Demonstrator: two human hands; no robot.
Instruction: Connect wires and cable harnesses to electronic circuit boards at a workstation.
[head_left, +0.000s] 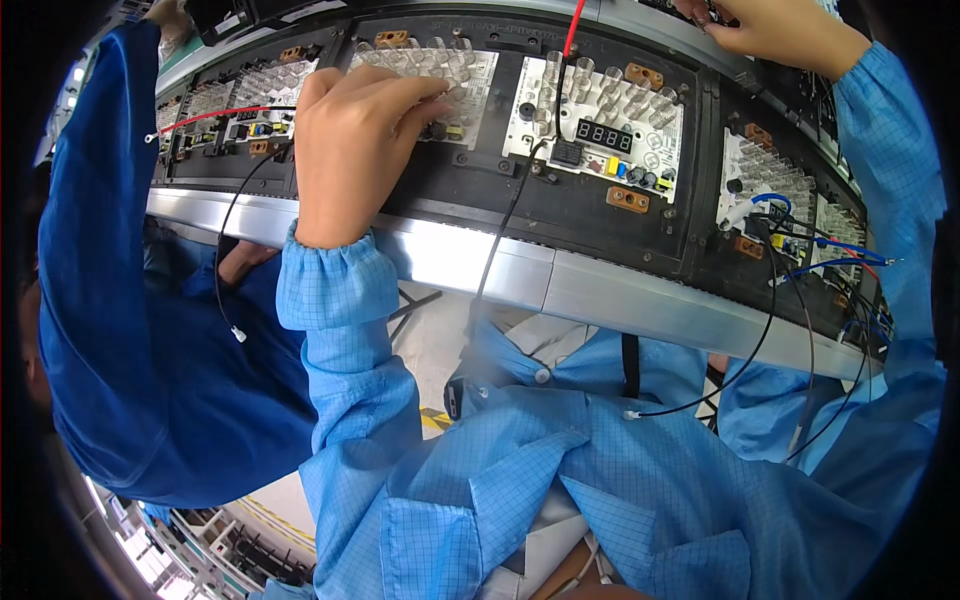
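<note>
Bright lt. glared off the metal rail (520,272); L hand (358,130) blurred slightly; fisheye bent straight edges, w/ corners blk.

Light-blue smock (640,450), fine dark grid pattern; gathered cuff (338,285); pointed collar (525,465); square patch pocket (430,545).

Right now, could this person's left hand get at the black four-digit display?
Probably yes: the left hand is over the neighbouring circuit board, and nothing covers the four-digit display. A red-and-black wire runs between them, though, so the hand may have to go around it.
</note>
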